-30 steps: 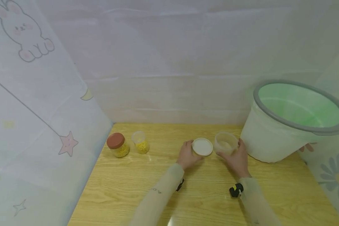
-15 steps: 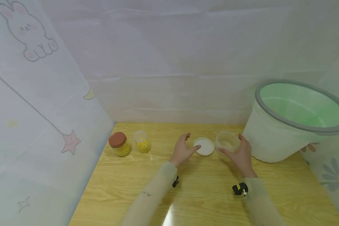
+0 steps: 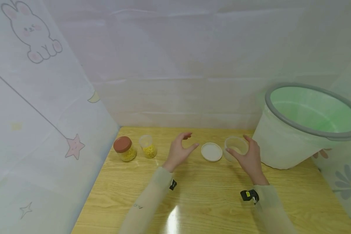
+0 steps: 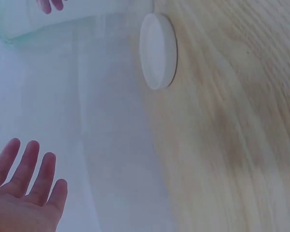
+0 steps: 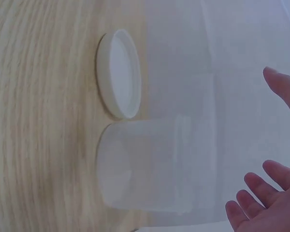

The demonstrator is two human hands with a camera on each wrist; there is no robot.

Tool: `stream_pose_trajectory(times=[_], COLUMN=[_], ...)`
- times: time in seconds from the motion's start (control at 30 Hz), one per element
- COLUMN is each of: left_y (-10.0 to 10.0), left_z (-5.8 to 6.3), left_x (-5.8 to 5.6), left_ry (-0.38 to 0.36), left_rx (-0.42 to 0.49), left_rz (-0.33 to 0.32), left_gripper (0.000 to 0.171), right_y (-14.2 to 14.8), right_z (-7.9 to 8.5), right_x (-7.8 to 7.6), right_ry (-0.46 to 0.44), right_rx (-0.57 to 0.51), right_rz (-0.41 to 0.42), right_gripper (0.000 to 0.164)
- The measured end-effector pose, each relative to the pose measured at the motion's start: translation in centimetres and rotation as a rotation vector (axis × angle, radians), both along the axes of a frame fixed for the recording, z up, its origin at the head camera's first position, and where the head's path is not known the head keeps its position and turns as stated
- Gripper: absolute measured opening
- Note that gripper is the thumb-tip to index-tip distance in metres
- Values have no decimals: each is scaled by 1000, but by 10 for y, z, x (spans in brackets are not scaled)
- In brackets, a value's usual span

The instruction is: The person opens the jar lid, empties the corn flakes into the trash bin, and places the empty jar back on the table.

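A round, shallow cream-white lid (image 3: 212,152) lies on the wooden table, its raised rim facing up. Just right of it stands a clear, round plastic tub (image 5: 142,166), upright, without a cover and with nothing visible inside. My right hand (image 3: 250,157) hovers over the tub, fingers and thumb spread; in the right wrist view a gap separates them from its rim. To the left of the lid, my left hand (image 3: 179,151) is in the air with fingers apart and holds nothing. The left wrist view also shows its loose, spread fingers (image 4: 42,181).
At the back left of the table (image 3: 204,195) stand a jar (image 3: 128,154) with a reddish-brown lid and yellow contents, and a clear cup (image 3: 149,150) partly filled with yellow bits. A large white bin (image 3: 276,144) with a grey rim and green inside stands on the right.
My left hand has let go of the lid, leaving it on the table, and moved left. My right hand has loosened from the tub and lifted slightly; the tub stays in place.
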State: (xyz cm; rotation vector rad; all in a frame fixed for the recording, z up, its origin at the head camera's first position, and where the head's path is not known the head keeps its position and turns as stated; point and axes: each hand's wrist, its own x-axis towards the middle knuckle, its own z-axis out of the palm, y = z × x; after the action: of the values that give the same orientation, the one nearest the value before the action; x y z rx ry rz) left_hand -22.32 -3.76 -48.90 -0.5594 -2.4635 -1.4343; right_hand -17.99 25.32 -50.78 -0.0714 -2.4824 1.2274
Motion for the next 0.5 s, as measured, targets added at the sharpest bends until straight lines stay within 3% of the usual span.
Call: stream_pose_trajectory(times=[0.27,0.5], left_y=[-23,-47], left_z=[17,25], left_x=[10,21], left_ry=[52,129], left_rx=[27,46], left_rz=[-2,27], left_gripper=[52,52], right_y=[-13,-31], right_z=[17,26], right_x=[6,10], right_ry=[44,51], right_rx=[-29,-58], right_rz=[85,154], right_gripper=[79,68])
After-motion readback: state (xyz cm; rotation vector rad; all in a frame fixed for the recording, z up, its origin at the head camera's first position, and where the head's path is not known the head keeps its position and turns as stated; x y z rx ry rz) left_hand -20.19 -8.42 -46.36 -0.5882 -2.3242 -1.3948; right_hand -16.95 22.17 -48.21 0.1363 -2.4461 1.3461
